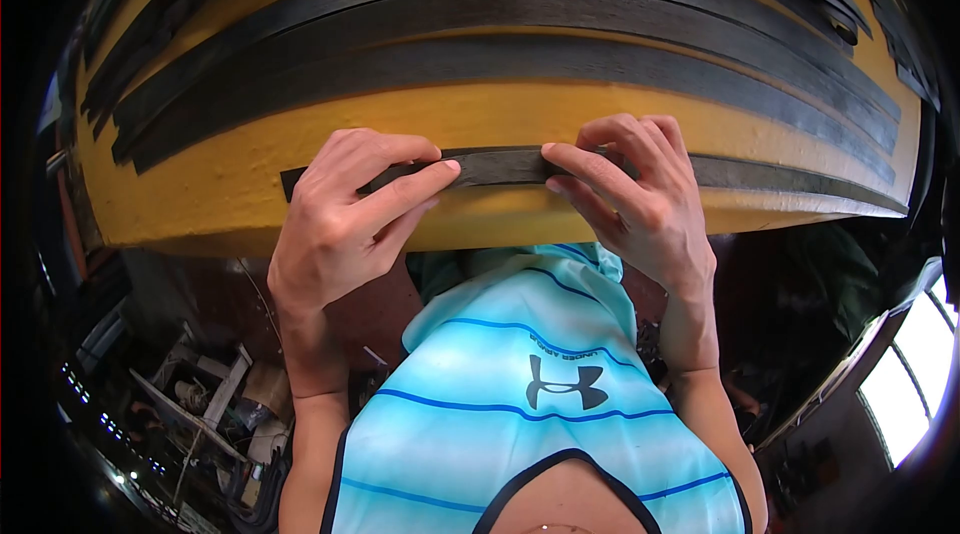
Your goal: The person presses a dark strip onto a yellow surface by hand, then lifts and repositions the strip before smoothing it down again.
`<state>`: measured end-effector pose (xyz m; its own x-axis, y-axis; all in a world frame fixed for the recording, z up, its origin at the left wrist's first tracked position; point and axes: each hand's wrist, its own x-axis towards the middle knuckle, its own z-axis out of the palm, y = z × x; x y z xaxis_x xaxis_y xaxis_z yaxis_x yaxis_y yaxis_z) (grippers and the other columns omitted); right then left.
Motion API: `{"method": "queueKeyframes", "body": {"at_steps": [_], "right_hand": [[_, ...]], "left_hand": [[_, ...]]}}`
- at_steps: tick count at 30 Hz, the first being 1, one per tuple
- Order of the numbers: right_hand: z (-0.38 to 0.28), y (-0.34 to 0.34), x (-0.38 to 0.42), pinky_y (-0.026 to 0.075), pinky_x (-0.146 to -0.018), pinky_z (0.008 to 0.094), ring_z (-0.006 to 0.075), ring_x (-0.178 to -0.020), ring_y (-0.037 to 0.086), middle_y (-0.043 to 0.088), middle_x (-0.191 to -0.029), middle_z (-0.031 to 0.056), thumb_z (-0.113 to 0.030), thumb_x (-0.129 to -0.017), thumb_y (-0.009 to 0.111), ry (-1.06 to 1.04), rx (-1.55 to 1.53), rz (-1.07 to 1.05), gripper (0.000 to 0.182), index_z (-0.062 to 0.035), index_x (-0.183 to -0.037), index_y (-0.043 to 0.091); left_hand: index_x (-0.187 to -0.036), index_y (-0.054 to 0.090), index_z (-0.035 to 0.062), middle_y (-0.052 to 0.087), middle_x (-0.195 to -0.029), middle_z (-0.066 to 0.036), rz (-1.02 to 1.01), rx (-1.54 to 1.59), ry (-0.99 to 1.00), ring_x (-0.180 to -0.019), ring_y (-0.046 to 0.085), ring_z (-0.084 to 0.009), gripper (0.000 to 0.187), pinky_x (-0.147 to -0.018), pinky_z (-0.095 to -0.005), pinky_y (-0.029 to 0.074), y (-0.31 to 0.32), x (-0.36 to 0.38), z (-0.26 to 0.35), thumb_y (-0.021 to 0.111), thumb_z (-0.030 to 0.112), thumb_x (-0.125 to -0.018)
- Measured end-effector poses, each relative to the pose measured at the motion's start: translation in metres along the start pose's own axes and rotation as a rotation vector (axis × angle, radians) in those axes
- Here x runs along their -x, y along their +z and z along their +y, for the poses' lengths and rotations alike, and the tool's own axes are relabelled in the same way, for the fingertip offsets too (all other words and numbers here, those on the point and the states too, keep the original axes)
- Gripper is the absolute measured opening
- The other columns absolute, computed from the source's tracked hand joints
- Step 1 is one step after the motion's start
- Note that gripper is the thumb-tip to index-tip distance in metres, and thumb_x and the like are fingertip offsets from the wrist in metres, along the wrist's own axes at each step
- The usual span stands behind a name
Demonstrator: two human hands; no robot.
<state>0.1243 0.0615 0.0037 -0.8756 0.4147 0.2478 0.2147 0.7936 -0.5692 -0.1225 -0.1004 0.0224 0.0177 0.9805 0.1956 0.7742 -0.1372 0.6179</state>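
So we've got a long dark strip [500, 166] lying flat along the near edge of a yellow tabletop [230, 184], and both our hands are on it. It looks like a thin, flat band of dark grey material, rubbery or leathery, though we can't really tell which. It runs from roughly the left of the table edge all the way off toward the right, where it tapers out along the curve.

Our left hand [345, 224] pinches the strip from above, thumb tip pointing right along its near edge, the other fingers curled over the top of it. Our right hand [630, 194] does the same thing just beside it, index finger pointing left, the rest of the fingers hooked over the far edge. The two hands are close but not touching; there's a short bare stretch of strip between thumb tip and fingertip. So both are closed onto the same strip, holding it down against the tabletop.

Further back on the table there's a whole bunch of similar dark strips [480, 54] laid out side by side in long rows, some overlapping at the ends, with yellow showing in between.

Below the table edge we see our own shirt [530, 384], light blue with darker blue stripes and a logo on the chest. Off to the lower left there's a cluttered floor [210, 394] in shadow, too dim to make out much.
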Motion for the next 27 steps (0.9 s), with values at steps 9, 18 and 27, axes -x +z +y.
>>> {"method": "queueKeyframes", "body": {"at_steps": [9, 18, 27], "right_hand": [[-0.003, 0.004, -0.002, 0.045, -0.09, 0.0399, 0.0219, -0.095, 0.062, 0.064, -0.102, 0.002, -0.019, -0.087, 0.083, 0.002, 0.004, -0.009, 0.028, -0.0154, -0.114, 0.078], [-0.01, 0.009, -0.01, 0.046, -0.092, 0.0405, 0.0211, -0.094, 0.063, 0.064, -0.102, 0.0019, -0.02, -0.089, 0.082, -0.007, 0.001, -0.026, 0.028, -0.0144, -0.115, 0.077], [-0.018, 0.019, -0.017, 0.045, -0.093, 0.0405, 0.0197, -0.093, 0.062, 0.064, -0.104, 0.0012, -0.022, -0.089, 0.081, -0.02, 0.004, -0.043, 0.029, -0.0144, -0.116, 0.076]], "left_hand": [[-0.11, 0.082, 0.0061, 0.075, -0.105, -0.01, 0.008, -0.031, 0.007, -0.092, 0.071, -0.0279, 0.044, -0.079, -0.0397, 0.055, 0.002, 0.0, -0.001, 0.085, -0.007, -0.069], [-0.11, 0.082, 0.0063, 0.074, -0.104, -0.01, 0.002, -0.042, -0.009, -0.091, 0.07, -0.0285, 0.042, -0.079, -0.0397, 0.054, 0.003, -0.002, 0.002, 0.084, -0.007, -0.071], [-0.112, 0.082, 0.006, 0.074, -0.105, -0.01, 0.0, -0.055, 0.005, -0.091, 0.069, -0.0278, 0.043, -0.079, -0.04, 0.054, 0.004, 0.0, 0.001, 0.083, -0.007, -0.071]]}}
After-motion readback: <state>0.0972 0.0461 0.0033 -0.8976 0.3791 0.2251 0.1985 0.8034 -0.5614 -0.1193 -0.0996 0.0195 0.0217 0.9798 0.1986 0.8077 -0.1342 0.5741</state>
